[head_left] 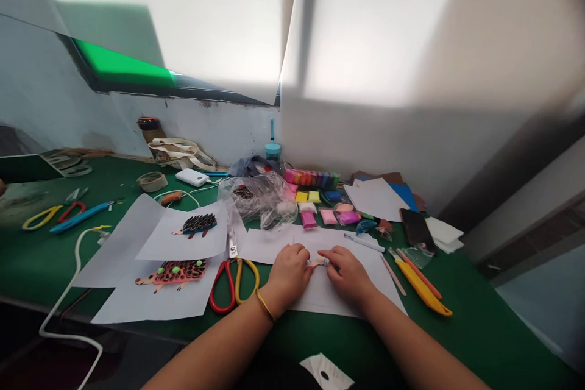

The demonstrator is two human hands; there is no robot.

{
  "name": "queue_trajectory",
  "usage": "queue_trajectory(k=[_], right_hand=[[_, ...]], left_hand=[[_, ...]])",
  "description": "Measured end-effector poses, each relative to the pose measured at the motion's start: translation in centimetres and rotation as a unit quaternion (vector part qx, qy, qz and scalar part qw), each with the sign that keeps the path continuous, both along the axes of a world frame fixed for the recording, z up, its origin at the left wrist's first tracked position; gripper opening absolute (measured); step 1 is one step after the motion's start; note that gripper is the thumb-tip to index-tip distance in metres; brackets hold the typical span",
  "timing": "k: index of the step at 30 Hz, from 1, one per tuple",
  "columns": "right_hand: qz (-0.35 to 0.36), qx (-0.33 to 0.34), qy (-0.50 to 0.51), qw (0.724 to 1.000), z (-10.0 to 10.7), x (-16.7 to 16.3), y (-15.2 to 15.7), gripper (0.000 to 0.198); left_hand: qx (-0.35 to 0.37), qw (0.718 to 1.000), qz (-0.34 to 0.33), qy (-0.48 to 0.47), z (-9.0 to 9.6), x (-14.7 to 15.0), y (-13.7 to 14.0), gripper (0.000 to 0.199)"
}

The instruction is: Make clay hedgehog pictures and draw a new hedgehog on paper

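Note:
My left hand [289, 274] and my right hand [350, 274] meet over white paper [315, 303]. Between their fingertips lies a small pale piece of modelling clay [317, 262], low against the sheet. The left fingers are curled, with the thumb at the clay's left end. On the other side, my right fingers are bent together, the index reaching to its right end; part of the clay is hidden. A white pen [364, 242] lies on the paper beyond my right hand. Red-and-yellow-handled scissors [234, 283] rest left of my left hand.
Colourful clay packets [328, 216] and a crumpled plastic bag [260, 198] lie behind the paper. Leftward are sheets with a black hedgehog figure [198, 223] and a pink one [176, 273]. A yellow cutter [420, 285], a dark phone [417, 230] and a white cable [68, 298] flank the work area.

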State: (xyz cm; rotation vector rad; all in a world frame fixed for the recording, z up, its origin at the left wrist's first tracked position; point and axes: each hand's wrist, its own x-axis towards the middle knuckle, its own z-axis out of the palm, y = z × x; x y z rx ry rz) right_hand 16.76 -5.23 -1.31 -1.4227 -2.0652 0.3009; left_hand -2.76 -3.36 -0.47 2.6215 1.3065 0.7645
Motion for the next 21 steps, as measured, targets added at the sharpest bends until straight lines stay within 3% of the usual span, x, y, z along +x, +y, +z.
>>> queue_trajectory(k=[8, 21], right_hand=[[-0.002, -0.02, -0.076, 0.997, 0.41, -0.47, -0.14, 0.042], [-0.008, 0.002, -0.022, 1.0, 0.32, -0.21, -0.13, 0.037]], left_hand=[[0.003, 1.0, -0.004, -0.002, -0.07, 0.11, -0.03, 0.008], [-0.001, 1.0, -0.003, -0.007, -0.17, 0.01, -0.02, 0.011]])
